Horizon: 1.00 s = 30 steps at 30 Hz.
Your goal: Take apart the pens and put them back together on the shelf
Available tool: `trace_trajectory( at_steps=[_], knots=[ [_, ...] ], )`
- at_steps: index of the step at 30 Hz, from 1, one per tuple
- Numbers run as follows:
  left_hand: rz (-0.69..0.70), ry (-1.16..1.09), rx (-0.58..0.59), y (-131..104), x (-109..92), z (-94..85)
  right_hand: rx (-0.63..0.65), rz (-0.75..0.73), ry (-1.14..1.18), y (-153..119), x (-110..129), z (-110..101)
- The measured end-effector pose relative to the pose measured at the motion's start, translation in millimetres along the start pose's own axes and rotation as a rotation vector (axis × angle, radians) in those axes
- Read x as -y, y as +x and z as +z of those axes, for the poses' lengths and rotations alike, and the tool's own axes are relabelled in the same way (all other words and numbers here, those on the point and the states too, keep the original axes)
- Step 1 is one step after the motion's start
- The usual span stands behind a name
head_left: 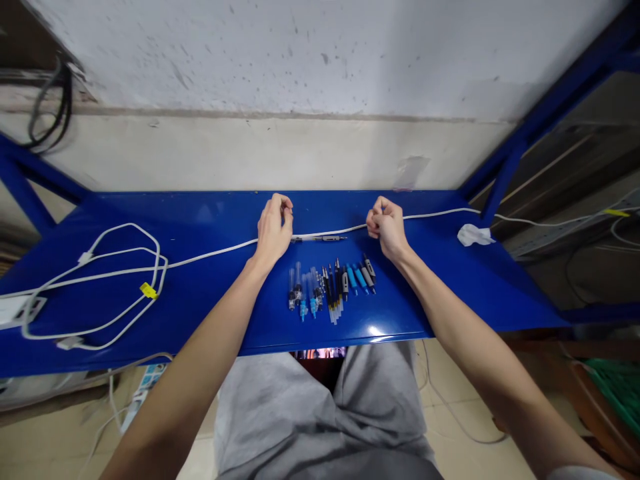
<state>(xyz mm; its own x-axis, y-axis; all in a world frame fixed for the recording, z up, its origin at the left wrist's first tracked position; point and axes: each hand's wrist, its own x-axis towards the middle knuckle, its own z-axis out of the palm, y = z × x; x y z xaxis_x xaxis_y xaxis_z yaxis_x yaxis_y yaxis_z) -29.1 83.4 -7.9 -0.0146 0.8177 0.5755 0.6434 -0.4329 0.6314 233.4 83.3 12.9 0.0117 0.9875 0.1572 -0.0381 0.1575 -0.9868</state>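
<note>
On the blue shelf (210, 213), my left hand (275, 223) rests with curled fingers beside a white cable (215, 254); whatever it may hold is hidden. My right hand (387, 223) is closed near the same cable, its contents too small to name. Between the hands lie a grey pen part (331, 238) and a thin refill. Nearer me, clear barrels (299, 280) with dark or blue ends lie beside several ink refills (333, 293). To their right are blue grip pieces (361, 279) and grey ones (370, 268).
A looped white cable (159, 267) with a yellow tag (149, 291) and a white power strip (20, 310) lie at the left. Crumpled white tissue (474, 235) sits at the right. Blue frame bars (500, 180) and a wall (300, 153) bound the shelf.
</note>
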Motion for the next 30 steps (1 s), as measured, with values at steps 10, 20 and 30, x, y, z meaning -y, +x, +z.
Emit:
trace_trajectory(
  at_steps=[10, 20, 30],
  knots=[
    [0.065, 0.066, 0.044, -1, 11, 2.4, 0.151, -0.101, -0.162, 8, -9, -4],
    [0.061, 0.089, 0.069, -2, 7, 1.6, 0.240, -0.092, -0.189, 7, -13, -2],
    [0.115, 0.113, 0.140, 0, -3, -1.4, 0.168, -0.319, -0.465, -1, -10, 2]
  ],
)
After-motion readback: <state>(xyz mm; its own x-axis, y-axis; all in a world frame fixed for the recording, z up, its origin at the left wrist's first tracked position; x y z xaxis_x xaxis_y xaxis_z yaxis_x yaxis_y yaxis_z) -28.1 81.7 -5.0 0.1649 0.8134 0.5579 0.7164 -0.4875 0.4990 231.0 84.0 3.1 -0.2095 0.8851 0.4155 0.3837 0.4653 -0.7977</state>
